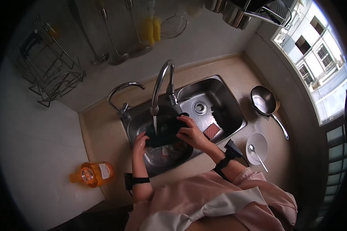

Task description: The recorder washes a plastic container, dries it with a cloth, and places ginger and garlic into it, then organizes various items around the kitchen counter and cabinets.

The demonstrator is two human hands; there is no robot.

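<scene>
With both hands I hold a dark green container point(164, 134), perhaps a tray or dish, over the left basin point(153, 170) of a steel double sink. My left hand point(139, 143) grips its left end. My right hand point(192, 132) has its fingers on the upper right end, near the divider. From the tall chrome faucet point(162, 78), a stream of water point(155, 125) falls onto the container's left part. Some small pale pieces lie below it in the basin, too unclear to name. The container's far side is hidden.
A reddish sponge point(212, 131) lies in the right basin point(228, 95). On the right counter are a metal pan point(263, 99) and a white bowl point(256, 138) with a spoon point(257, 156). A second tap point(124, 86) and an orange soap bottle point(97, 174) are leftward.
</scene>
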